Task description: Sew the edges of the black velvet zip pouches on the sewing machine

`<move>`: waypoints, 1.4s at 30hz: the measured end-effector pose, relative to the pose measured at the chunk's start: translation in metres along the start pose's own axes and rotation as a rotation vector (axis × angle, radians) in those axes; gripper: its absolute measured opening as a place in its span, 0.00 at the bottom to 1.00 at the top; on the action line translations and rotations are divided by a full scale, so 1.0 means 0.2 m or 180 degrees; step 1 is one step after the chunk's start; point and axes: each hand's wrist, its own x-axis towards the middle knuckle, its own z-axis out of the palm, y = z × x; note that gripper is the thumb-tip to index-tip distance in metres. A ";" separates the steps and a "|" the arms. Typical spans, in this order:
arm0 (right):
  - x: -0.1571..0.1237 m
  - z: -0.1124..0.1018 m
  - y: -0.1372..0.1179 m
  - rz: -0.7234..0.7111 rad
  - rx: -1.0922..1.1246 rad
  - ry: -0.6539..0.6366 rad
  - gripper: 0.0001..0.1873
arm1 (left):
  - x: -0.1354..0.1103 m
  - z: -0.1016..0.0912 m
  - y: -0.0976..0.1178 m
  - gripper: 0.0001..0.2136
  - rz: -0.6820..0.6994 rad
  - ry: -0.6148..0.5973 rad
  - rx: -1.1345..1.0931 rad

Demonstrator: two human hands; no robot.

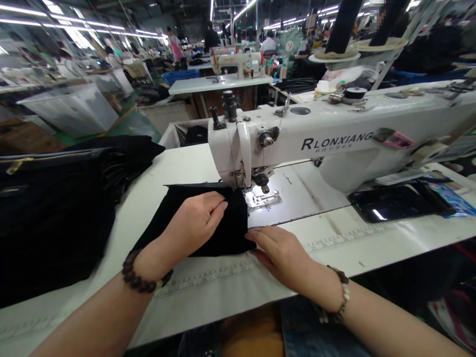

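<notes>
A black fabric piece lies on the white table with its far right corner under the presser foot of a white sewing machine. My left hand lies flat on top of the fabric, fingers stretched toward the needle. My right hand rests at the fabric's near right corner, its fingers pressed on the edge. Both wrists wear bead bracelets.
A big pile of black fabric covers the table's left side. A dark phone lies right of the machine's base. Thread spools and clutter sit on the machine top. Other sewing stations and people fill the hall behind.
</notes>
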 end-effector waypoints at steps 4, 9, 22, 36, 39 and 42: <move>0.04 -0.02 0.01 0.0072 0.0104 -0.0605 0.23 | -0.01 0.00 -0.01 0.14 -0.0047 0.0002 -0.0059; 0.05 -0.06 -0.03 -0.0078 0.0002 -0.0853 0.25 | -0.02 0.01 -0.01 0.14 -0.0085 -0.0028 -0.0064; 0.05 -0.02 0.00 -0.0535 -0.0067 -0.0777 0.31 | -0.08 0.05 0.00 0.12 -0.0178 0.0345 -0.0058; -0.07 -0.05 -0.06 0.0448 0.0788 -0.0605 0.23 | -0.22 0.13 0.02 0.09 0.0863 0.0052 0.0238; -0.09 -0.05 -0.05 0.0520 0.0879 -0.0582 0.24 | -0.25 0.19 0.02 0.10 0.0937 0.0059 0.0462; -0.10 -0.05 -0.06 0.0514 0.0862 -0.0611 0.23 | -0.26 0.24 0.01 0.07 0.1095 0.0196 0.0552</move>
